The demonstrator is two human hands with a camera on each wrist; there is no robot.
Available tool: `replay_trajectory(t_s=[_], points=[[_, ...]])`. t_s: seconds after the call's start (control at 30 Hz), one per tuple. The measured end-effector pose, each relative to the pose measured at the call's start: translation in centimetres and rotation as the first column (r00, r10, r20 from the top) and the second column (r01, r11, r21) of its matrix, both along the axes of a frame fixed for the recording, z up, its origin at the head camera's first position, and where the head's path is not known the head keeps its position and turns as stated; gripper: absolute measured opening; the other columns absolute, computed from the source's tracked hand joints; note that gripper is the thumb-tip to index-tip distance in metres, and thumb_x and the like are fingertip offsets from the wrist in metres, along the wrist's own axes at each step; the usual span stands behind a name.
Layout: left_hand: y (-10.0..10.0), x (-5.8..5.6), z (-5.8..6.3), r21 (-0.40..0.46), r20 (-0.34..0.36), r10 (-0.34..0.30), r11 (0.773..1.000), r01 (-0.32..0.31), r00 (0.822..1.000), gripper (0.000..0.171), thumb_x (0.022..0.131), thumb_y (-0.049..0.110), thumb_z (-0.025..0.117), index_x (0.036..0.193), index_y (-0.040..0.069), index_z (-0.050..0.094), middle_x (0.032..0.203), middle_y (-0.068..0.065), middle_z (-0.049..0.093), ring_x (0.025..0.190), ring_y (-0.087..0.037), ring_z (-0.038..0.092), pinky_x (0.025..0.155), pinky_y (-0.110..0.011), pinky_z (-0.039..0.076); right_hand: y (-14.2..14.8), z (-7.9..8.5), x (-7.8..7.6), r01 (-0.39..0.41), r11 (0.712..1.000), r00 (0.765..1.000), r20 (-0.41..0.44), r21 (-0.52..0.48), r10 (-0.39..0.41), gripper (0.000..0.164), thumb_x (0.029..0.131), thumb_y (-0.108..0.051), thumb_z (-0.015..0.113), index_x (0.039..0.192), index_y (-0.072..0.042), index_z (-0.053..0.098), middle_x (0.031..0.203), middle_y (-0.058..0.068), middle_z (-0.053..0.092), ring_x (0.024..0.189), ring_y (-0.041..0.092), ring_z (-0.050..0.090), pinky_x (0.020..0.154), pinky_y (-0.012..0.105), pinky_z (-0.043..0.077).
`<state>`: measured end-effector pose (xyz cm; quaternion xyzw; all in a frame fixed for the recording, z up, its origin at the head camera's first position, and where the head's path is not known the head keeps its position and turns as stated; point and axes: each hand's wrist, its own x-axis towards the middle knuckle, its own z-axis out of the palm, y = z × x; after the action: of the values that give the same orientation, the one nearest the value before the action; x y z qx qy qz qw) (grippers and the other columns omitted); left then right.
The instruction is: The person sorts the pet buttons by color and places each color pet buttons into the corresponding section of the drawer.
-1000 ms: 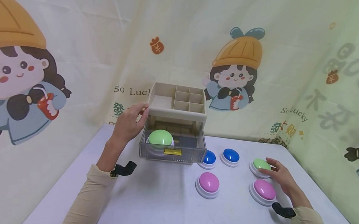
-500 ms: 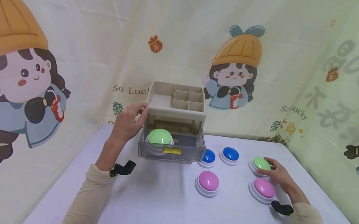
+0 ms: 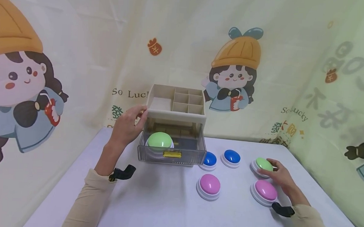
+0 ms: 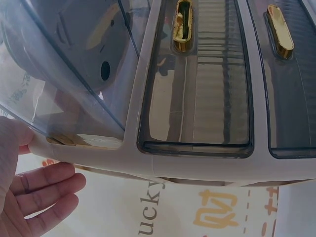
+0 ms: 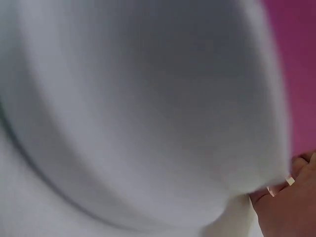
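Note:
My left hand (image 3: 128, 124) grips the upper left corner of a beige drawer organizer (image 3: 175, 116). In the left wrist view the thumb lies at the front of the edge, with the other fingers (image 4: 49, 190) behind it. The clear drawer (image 3: 189, 156) with a gold handle is pulled out, and a green push button (image 3: 159, 139) on a white base sits inside at its left. On the table's right side, my right hand (image 3: 280, 175) holds a second green button (image 3: 264, 164) between thumb and fingers. A pink button's white base (image 5: 163, 108) fills most of the right wrist view.
Two blue buttons (image 3: 232, 156) stand right of the drawer, one partly hidden by its corner. One pink button (image 3: 210, 184) is at the middle front, another pink button (image 3: 266, 190) just below my right hand. A printed curtain (image 3: 185, 35) closes off the back and sides.
My right thumb and fingers have closed in on the right green button. The left hand keeps its place on the organizer, and the head view has shifted slightly.

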<state>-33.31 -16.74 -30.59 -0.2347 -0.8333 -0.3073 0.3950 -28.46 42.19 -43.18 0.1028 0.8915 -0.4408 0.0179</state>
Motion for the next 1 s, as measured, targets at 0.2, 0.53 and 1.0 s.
replay_trajectory(t_s=[0.2, 0.53, 1.0], points=[[0.0, -0.1, 0.0, -0.003, -0.019, 0.003, 1.0, -0.003, 1.0, 0.028, 0.105, 0.02, 0.057, 0.124, 0.002, 0.066, 0.117, -0.018, 0.072, 0.096, -0.035, 0.072, 0.075, -0.051, 0.059, 0.5, -0.1, -0.1, 0.036, 0.989, 0.998, -0.048, -0.144, -0.044, 0.096, 0.096, -0.044, 0.07, 0.162, -0.002, 0.014, 0.161, 0.023, 0.024, 0.126, 0.025, 0.043, 0.094, 0.03, 0.045], [0.1, 0.0, -0.2, -0.002, -0.011, 0.002, 1.0, -0.002, 1.0, 0.026, 0.105, 0.021, 0.057, 0.123, 0.004, 0.066, 0.117, -0.017, 0.072, 0.097, -0.034, 0.071, 0.075, -0.05, 0.059, -0.2, 0.7, 0.8, 0.015, 0.905, 0.99, -0.12, -0.426, -0.073, 0.039, 0.099, -0.028, 0.069, 0.13, -0.038, 0.046, 0.117, -0.024, 0.045, 0.102, -0.002, 0.047, 0.088, 0.023, 0.042], [0.1, 0.2, 0.0, -0.004, -0.002, 0.007, 1.0, -0.007, 1.0, 0.028, 0.105, 0.021, 0.057, 0.124, 0.003, 0.066, 0.115, -0.017, 0.072, 0.097, -0.034, 0.071, 0.073, -0.05, 0.059, -2.9, 3.2, 2.6, -0.118, 0.913, 0.959, -0.283, -0.39, 0.003, 0.048, 0.1, -0.018, 0.067, 0.14, -0.035, 0.046, 0.126, -0.018, 0.045, 0.111, 0.001, 0.045, 0.088, 0.013, 0.044]])
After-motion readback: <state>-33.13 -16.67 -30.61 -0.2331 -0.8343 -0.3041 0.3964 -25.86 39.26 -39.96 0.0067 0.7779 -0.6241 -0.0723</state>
